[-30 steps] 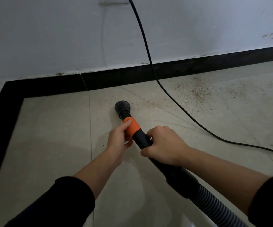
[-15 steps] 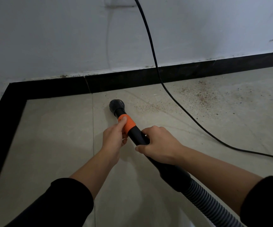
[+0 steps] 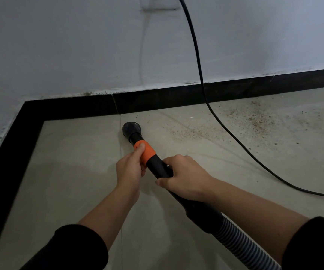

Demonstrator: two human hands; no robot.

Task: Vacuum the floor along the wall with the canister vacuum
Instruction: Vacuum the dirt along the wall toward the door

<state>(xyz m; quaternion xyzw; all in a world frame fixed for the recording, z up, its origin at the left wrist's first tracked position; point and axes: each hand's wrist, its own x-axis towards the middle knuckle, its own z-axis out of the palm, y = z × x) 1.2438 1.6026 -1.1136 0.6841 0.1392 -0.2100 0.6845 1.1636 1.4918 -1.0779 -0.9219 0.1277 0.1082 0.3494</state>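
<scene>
Suction work along the wall looks to be the step in hand: the round black brush nozzle (image 3: 131,129) sits on the pale beige tiled floor (image 3: 69,172), just short of the black skirting board (image 3: 157,102). Left of the nozzle the skirting turns a corner and the tiles look clean, so that stretch seems done.

Just behind the nozzle the left hand (image 3: 130,168) grips the orange plastic collar (image 3: 147,152) of the wand, its fingers (image 3: 140,148) curled over the top. Further back from the nozzle the right hand (image 3: 184,182) is clenched round the black wand tube (image 3: 157,164). Behind that hand the grey ribbed hose (image 3: 241,244) runs off toward the lower right. The canister itself is out of view.

Right of the nozzle a thin black power cord (image 3: 200,75) drops from near a white wall socket plate (image 3: 159,4) above, crosses the skirting and trails over the floor. Further right of the nozzle lies a scatter of reddish-brown grit (image 3: 254,123), with a thinner trail reaching back toward the nozzle.

The next move probably calls for sliding the nozzle rightward along the skirting into that grit, keeping it flat on the tile. The cord stands in the way, lying between the nozzle and the thickest dirt. It would likely need lifting aside, or the nozzle may drag it.
</scene>
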